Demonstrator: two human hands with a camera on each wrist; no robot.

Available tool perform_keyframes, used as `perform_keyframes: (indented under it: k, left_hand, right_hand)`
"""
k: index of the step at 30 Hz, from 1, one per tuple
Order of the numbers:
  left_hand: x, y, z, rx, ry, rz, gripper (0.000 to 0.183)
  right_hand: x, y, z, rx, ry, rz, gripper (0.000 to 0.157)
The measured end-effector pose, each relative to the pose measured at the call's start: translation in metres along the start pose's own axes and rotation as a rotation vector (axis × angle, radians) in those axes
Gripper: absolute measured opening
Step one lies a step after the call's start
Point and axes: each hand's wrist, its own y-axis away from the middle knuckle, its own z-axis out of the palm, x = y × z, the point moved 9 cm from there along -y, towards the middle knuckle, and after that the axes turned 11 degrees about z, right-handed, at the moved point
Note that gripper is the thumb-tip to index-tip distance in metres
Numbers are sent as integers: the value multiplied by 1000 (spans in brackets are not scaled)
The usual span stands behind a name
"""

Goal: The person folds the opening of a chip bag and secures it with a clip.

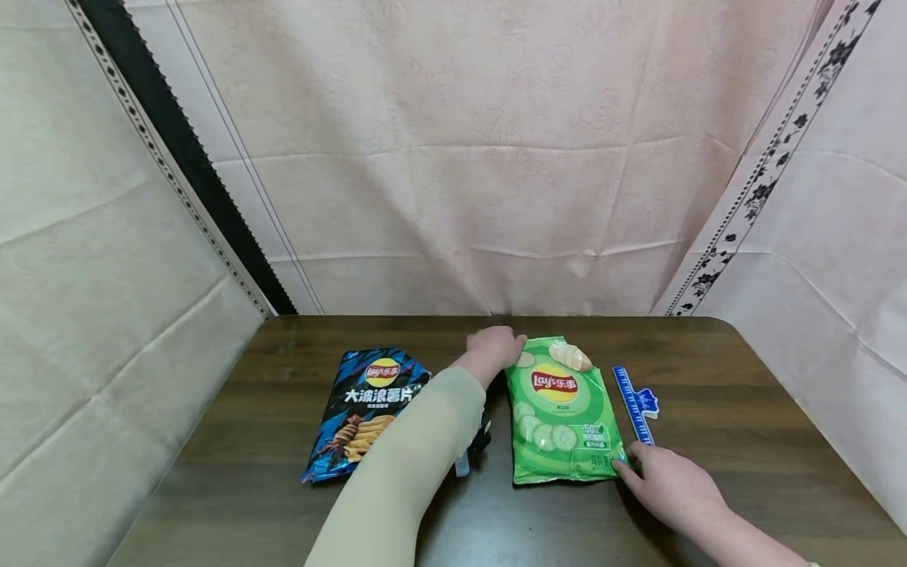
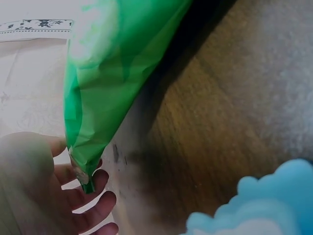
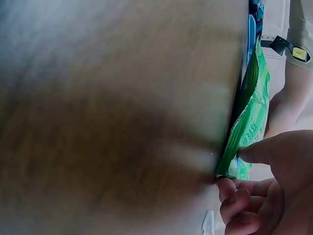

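A green Lay's potato chip bag (image 1: 556, 425) lies face up on the table, cucumber slices printed on its front. My left hand (image 1: 494, 345) pinches its top left corner between thumb and fingers; the left wrist view shows that crumpled green corner (image 2: 87, 169) between them. At the bottom right corner, my right hand (image 1: 673, 482) grips the bag's edge. In the right wrist view the thumb (image 3: 257, 152) is on the printed face, with fingers curled under the corner. A blue ruler (image 1: 633, 405) with a shaped side piece lies just right of the bag.
A dark blue Lay's chip bag (image 1: 372, 405) lies to the left, partly covered by the left sleeve (image 1: 418, 457). Under that forearm shows a bit of a light blue item (image 1: 462, 465); a scalloped blue shape (image 2: 264, 205) appears in the left wrist view. Cloth hangs around the wooden table (image 1: 234, 472).
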Motion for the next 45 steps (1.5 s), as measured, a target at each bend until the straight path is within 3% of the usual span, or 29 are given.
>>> perform_keyframes:
  k: [6,12,20,30,45]
  left_hand:
    - [5,1,-5,-21,5,7,45]
    - [8,-1,-8,-19,86,6,43]
    - [18,1,-18,-12,137,59,43]
    - [27,5,-33,12,210,154,20]
    - [42,18,-51,33,254,218,21]
  right_hand:
    - [-1,2,-2,3,-6,-26,27]
    - [-2,2,-3,-20,-28,-33,28]
    - [0,2,-1,-55,-90,-20,19]
    - [0,3,-2,-77,-121,-28,15]
    - [-1,1,0,-119,-136,-19,13]
